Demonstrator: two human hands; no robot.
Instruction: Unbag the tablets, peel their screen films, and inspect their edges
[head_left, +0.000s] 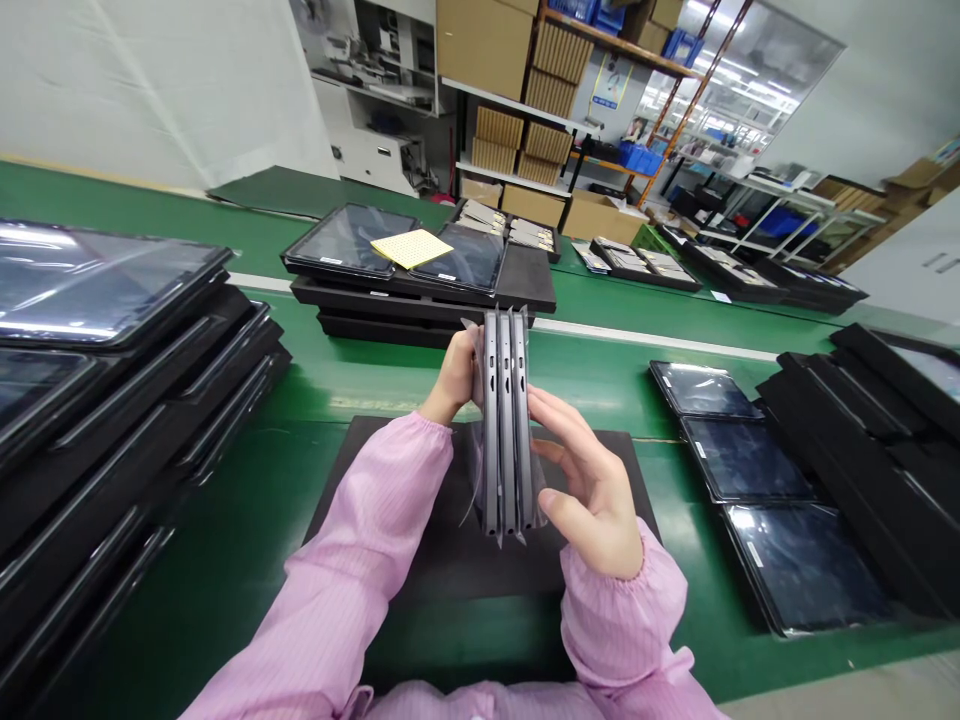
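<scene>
Three tablets (508, 430) in clear plastic film stand on edge side by side above a dark foam mat (420, 560). Their slim grey edges, with small ports, face me. My left hand (454, 375) grips the stack from the left and far side; part of its fingers is hidden behind the tablets. Against the right face rest the fingertips of my right hand (589, 480), its fingers stretched and thumb apart, close to the lower right edge.
Stacked black trays with tablets (112, 290) rise on the left. Ahead, more trays (420, 300) carry tablets and a yellow perforated sheet (412, 248). Three tablets (746, 458) lie in a row on the green table (300, 470) at right, beside more black trays (862, 470).
</scene>
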